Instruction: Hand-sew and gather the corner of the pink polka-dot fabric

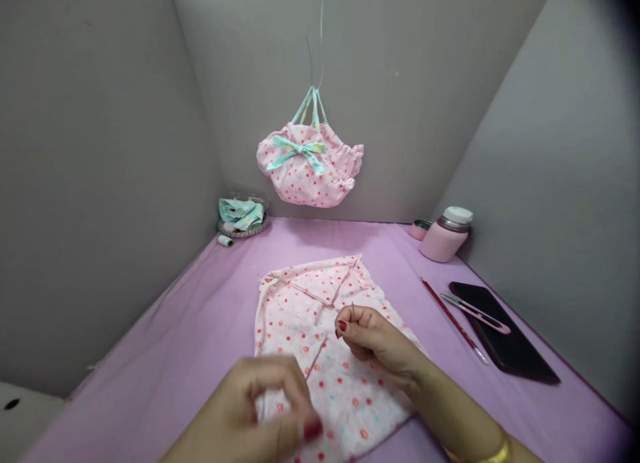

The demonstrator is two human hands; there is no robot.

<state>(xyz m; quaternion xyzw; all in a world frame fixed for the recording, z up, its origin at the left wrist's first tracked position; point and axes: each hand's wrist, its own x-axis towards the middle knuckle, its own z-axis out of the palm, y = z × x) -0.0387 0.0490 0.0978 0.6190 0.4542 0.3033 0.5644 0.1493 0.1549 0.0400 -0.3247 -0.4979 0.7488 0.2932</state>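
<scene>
Pink fabric (345, 383) with red flower dots lies on the lilac cloth, with creases or fold lines across it. Above its right half, my right hand (367, 333) is closed in a pinch. A thin needle (353, 308) sticks up from between its fingers. Nearer to me, my left hand (265, 403) hovers over the fabric's lower left, blurred by motion. Its thumb and forefinger come together, and whatever they hold, perhaps a thread, cannot be made out.
A pink dotted pouch (310, 176) with a mint bow hangs on the back wall. Mint fabric strips (243, 213) fill a tray at back left, beside a thread spool (225, 240). At right are a pink jar (444, 236), a pencil (453, 320), thread snips (477, 313) and a black slab (520, 346).
</scene>
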